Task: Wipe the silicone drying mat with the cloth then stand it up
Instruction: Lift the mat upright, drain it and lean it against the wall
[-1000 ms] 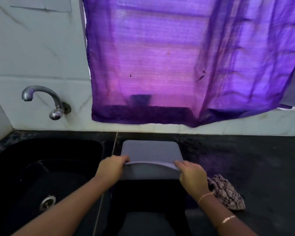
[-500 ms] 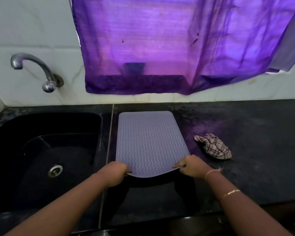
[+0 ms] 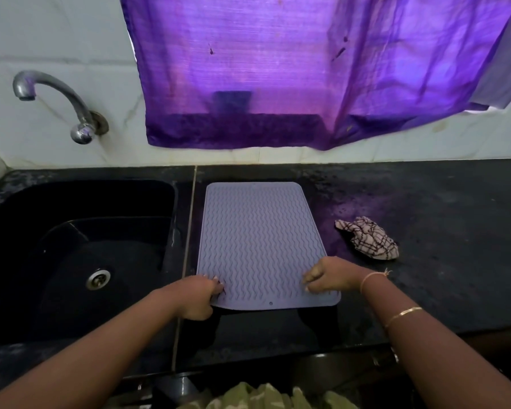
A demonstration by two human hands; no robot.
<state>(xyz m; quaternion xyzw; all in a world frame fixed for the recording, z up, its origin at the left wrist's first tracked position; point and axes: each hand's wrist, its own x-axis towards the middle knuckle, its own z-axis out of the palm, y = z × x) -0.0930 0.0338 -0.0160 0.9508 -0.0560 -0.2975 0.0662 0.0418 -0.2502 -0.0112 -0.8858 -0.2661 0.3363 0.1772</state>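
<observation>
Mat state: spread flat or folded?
Spread: the silicone drying mat lies flat on the counter, ribbed side up; only its near-left corner lifts where the left hand grips it.

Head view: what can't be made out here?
All head view.
Lavender wavy-ribbed silicone drying mat: underside hidden by itself.
Left hand: digits under mat's near corner hidden by it.
Right hand: pinching or only pressing mat, cannot tell from above.
Crumpled checked cloth: inner folds hidden.
Dark shape behind purple curtain: silhouette only.
Green fabric: cut by bottom edge.
</observation>
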